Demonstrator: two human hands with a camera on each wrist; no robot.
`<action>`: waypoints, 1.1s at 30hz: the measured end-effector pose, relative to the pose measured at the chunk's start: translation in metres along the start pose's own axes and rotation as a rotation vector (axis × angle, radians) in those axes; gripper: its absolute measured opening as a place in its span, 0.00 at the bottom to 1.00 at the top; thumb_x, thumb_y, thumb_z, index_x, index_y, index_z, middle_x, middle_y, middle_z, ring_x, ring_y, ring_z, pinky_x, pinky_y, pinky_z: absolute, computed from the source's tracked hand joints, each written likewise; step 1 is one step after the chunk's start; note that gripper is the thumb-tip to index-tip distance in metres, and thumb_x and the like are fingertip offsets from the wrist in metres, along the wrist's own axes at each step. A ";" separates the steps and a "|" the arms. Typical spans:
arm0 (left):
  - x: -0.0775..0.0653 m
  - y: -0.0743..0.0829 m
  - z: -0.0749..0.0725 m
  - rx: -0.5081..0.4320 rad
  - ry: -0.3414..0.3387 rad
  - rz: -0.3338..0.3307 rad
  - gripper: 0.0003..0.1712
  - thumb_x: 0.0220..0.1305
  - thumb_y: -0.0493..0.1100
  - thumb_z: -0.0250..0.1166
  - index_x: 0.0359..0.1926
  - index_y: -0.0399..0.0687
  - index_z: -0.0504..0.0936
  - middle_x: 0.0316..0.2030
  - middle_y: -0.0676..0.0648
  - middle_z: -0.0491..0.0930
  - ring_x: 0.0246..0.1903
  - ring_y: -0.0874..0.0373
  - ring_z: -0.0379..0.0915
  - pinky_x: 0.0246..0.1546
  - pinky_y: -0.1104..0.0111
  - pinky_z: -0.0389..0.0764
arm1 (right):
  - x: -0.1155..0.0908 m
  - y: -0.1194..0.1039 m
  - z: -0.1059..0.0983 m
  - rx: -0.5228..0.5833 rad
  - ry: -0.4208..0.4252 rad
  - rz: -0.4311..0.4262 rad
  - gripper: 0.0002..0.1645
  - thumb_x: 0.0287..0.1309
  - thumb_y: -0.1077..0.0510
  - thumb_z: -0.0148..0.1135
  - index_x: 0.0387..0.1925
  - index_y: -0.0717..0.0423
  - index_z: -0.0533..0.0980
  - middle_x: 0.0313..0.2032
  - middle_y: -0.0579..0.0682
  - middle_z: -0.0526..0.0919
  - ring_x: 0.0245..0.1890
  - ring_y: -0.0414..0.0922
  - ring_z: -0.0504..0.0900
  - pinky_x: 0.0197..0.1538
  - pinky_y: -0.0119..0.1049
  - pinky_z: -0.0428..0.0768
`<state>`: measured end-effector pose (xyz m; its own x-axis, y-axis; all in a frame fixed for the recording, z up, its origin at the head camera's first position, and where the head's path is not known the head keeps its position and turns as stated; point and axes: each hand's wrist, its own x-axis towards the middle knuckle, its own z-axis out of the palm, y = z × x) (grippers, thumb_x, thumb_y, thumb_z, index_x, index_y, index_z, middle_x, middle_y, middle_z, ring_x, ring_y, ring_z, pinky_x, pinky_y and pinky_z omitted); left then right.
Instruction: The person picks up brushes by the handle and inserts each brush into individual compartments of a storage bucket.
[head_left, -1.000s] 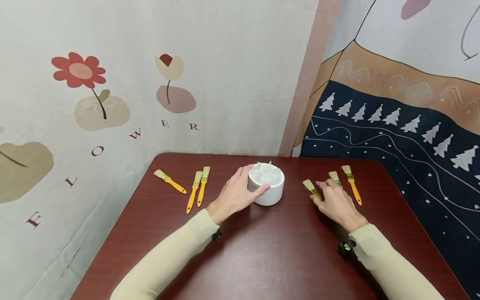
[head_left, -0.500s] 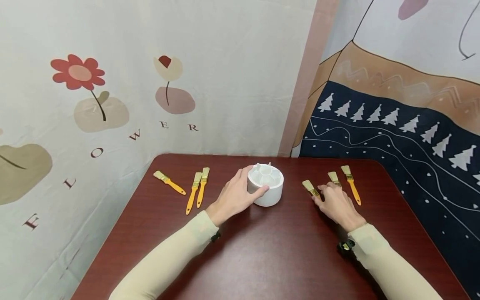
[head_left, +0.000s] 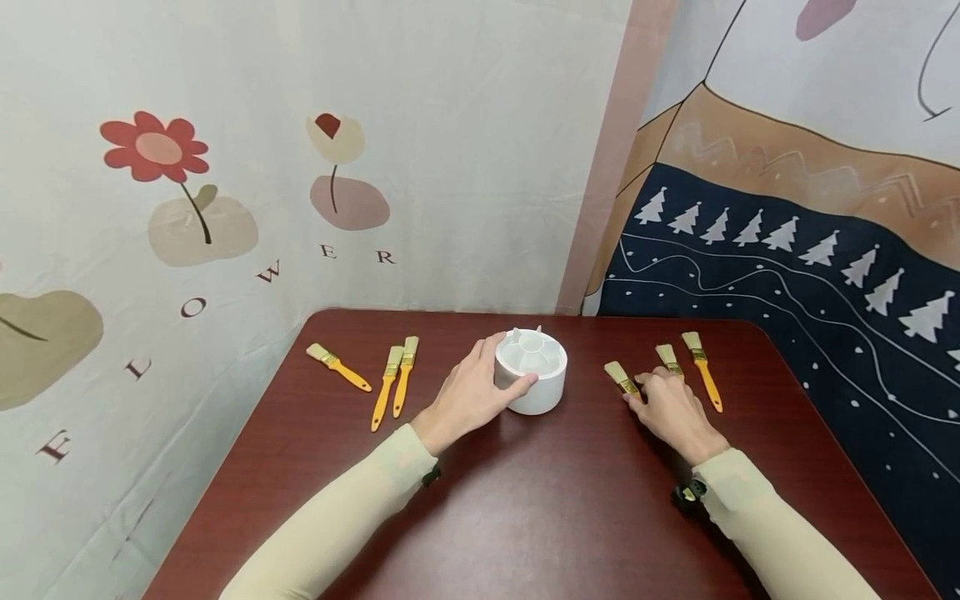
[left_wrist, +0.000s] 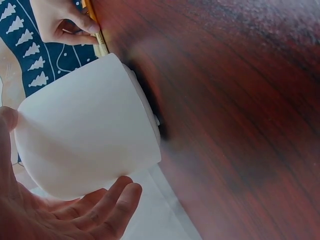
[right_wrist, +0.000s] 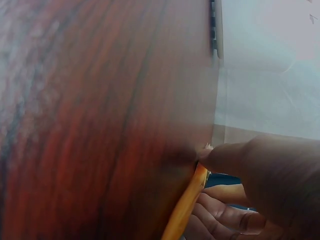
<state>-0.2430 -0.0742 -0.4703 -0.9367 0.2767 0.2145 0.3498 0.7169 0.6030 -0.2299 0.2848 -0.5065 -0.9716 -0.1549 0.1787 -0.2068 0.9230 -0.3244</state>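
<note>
A white round container (head_left: 543, 397) with a divided top stands on the table, and my left hand (head_left: 467, 385) holds its side. In the left wrist view, thumb and fingers wrap around its smooth wall (left_wrist: 90, 130). Farther right, my right hand (head_left: 670, 410) pinches a paintbrush (head_left: 618, 374) with pale bristles. The right wrist view shows its yellow handle (right_wrist: 184, 210) low over the tabletop, with the thumb near the bristle end. Beyond this hand lies a second paintbrush (head_left: 669, 358), its handle hidden behind the fingers. A third paintbrush (head_left: 702, 372) lies to the right.
On the left of the dark red table (head_left: 555, 508) lie a slanted paintbrush (head_left: 341, 368) and two side by side, a nearer paintbrush (head_left: 386, 390) and a farther paintbrush (head_left: 406, 377). A printed cloth (head_left: 480, 167) hangs behind the table's back edge.
The right hand's fingers have drawn in around the nearest paintbrush, which has stayed almost in place. The left hand and the container have hardly moved.
</note>
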 end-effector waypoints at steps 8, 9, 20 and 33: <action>0.000 0.001 -0.002 0.008 0.007 0.003 0.55 0.75 0.77 0.72 0.91 0.59 0.65 0.75 0.44 0.80 0.68 0.41 0.87 0.68 0.46 0.90 | 0.002 -0.003 -0.002 0.026 0.006 -0.004 0.17 0.75 0.60 0.77 0.57 0.69 0.89 0.45 0.65 0.88 0.29 0.49 0.80 0.30 0.43 0.82; 0.000 0.001 -0.003 0.009 0.007 0.003 0.55 0.75 0.76 0.72 0.90 0.59 0.65 0.75 0.44 0.80 0.68 0.41 0.87 0.68 0.46 0.90 | 0.002 -0.003 -0.002 0.029 0.008 -0.003 0.18 0.75 0.60 0.77 0.57 0.69 0.89 0.46 0.65 0.88 0.29 0.49 0.81 0.30 0.44 0.83; -0.003 0.002 -0.003 -0.003 -0.008 -0.019 0.55 0.74 0.77 0.72 0.90 0.63 0.65 0.76 0.45 0.79 0.69 0.42 0.86 0.68 0.46 0.89 | 0.003 -0.007 -0.001 0.053 -0.006 0.000 0.16 0.71 0.62 0.79 0.53 0.68 0.88 0.40 0.60 0.89 0.28 0.46 0.79 0.31 0.39 0.80; -0.002 0.006 -0.006 -0.004 -0.021 -0.031 0.56 0.73 0.77 0.73 0.90 0.59 0.66 0.76 0.44 0.80 0.70 0.41 0.85 0.69 0.46 0.88 | 0.003 -0.015 -0.008 0.088 0.056 -0.050 0.19 0.70 0.64 0.81 0.58 0.64 0.84 0.39 0.57 0.94 0.31 0.47 0.87 0.37 0.48 0.88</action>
<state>-0.2391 -0.0740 -0.4625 -0.9466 0.2679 0.1796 0.3207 0.7227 0.6123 -0.2286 0.2730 -0.4940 -0.9525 -0.1776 0.2474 -0.2662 0.8801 -0.3932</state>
